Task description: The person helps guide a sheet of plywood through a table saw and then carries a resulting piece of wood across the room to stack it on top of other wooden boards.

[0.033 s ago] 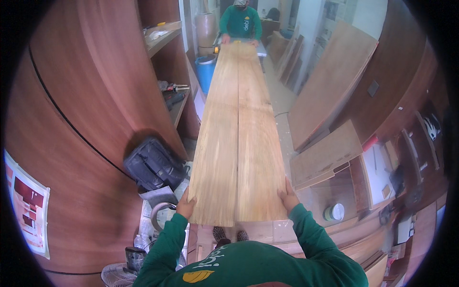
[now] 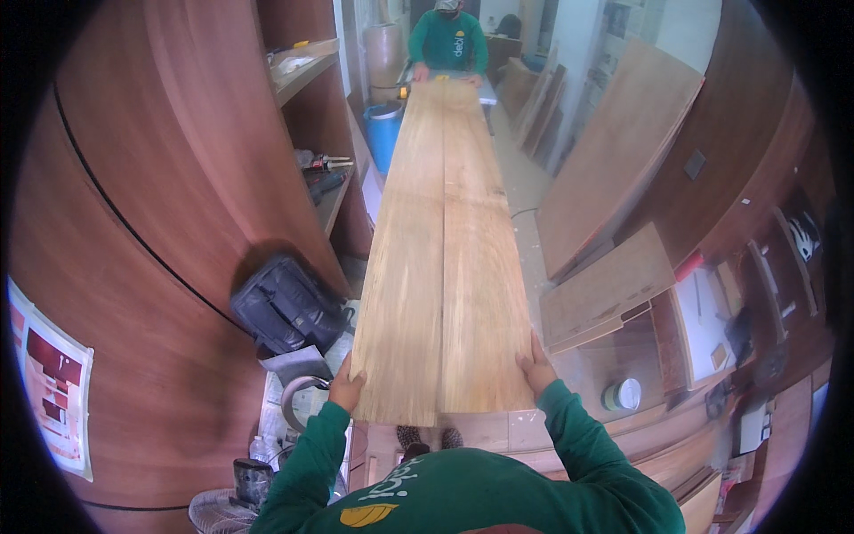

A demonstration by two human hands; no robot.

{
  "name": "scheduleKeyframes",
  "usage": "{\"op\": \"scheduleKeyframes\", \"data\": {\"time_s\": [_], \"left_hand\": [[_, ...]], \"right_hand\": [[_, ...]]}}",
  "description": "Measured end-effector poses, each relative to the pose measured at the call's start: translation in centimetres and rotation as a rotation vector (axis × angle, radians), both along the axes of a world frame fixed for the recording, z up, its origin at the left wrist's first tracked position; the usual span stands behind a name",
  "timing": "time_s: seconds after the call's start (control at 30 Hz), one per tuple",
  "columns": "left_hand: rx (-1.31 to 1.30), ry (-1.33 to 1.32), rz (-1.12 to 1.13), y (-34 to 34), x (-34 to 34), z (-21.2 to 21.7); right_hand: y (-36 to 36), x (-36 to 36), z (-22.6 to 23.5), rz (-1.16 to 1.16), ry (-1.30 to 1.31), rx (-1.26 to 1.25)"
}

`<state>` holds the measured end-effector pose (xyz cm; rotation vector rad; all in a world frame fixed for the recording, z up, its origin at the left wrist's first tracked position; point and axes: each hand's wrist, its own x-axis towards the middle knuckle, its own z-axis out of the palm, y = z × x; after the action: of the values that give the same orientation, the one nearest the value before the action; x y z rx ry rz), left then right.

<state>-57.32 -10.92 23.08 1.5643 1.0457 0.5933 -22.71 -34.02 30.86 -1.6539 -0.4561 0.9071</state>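
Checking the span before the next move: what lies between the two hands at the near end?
In the head view, only the long plywood sheet lies between the left hand and right hand, each gripping one side edge.

Long green sleeves [image 2: 578,436], green shirt with pale lettering and a yellow patch.

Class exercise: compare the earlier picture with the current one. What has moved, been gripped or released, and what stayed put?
Nothing has visibly changed. The left hand and right hand grip the near corners of the long plywood sheet as before, and the co-worker is at its far end.
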Motion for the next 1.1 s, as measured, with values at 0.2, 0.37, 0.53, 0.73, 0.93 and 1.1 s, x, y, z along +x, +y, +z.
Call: {"op": "scheduleKeyframes", "data": {"time_s": [0.2, 0.37, 0.53, 0.73, 0.93, 1.1], "left_hand": [[-0.06, -0.137, 0.024, -7.2, -6.5, -3.1], [-0.265, -0.204, 0.127, -13.0, -9.7, -0.7], [-0.264, -0.203, 0.135, -14.5, -11.1, -3.7], [-0.231, -0.18, 0.121, -14.2, -11.0, -4.7], [-0.176, -0.202, 0.099, -14.3, -11.1, -5.1], [-0.211, -0.238, 0.092, -14.2, -11.6, -6.5]], "right_hand": [[-0.2, -1.3, -1.9, 0.035, 0.036, 0.019], [-0.8, -1.7, -5.6, 0.022, 0.061, 0.056], [-0.7, -2.5, -4.7, 0.01, 0.08, 0.063], [-1.2, -3.6, -5.6, -0.013, 0.018, -0.007], [-1.6, -3.3, -7.0, -0.052, 0.034, 0.044], [-2.0, -3.2, -9.0, -0.072, 0.095, 0.096]]}}
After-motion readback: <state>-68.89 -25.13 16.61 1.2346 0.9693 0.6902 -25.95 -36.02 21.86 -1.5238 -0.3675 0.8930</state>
